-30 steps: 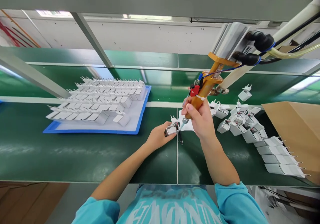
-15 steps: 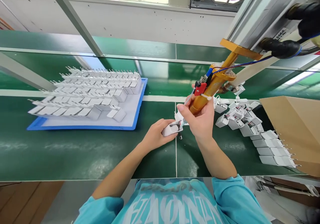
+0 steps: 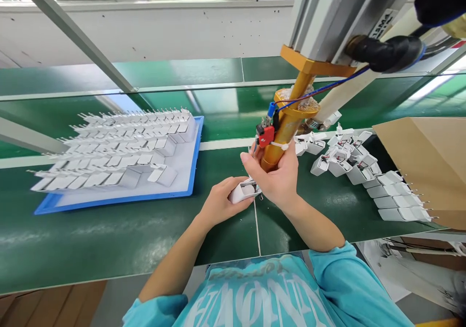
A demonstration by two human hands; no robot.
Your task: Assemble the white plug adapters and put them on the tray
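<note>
Our left hand (image 3: 222,200) pinches a white case (image 3: 241,193) between thumb and fingers, open side up, over the green bench (image 3: 156,242) near its middle seam. Our right hand (image 3: 278,179) is wrapped round the orange gun (image 3: 272,156), which slants down toward the right end of that case. The gun's tip is hidden behind the right hand, so we cannot tell whether it touches.

From here, we judge, the likeliest trouble is a tip that skids off the rim or jabs the parts inside. A case twisting in so light a pinch would cause that, or the bulky metal cylinder (image 3: 324,21) dragging the gun off line. The wires (image 3: 335,86) beside the barrel could snag too (we would keep our knuckles away from them).

On the left, the tray (image 3: 120,201) has a raised blue rim, with packed cases (image 3: 112,147) behind it and a lone case (image 3: 163,175) nearer our side; a careless sweep could topple that one. On the right, the heap of cases (image 3: 344,154) and the lined-up cases (image 3: 400,201) crowd against the cardboard box (image 3: 425,142), so swinging that way looks tight. We have more room toward us, up to the bench's front edge.
</note>
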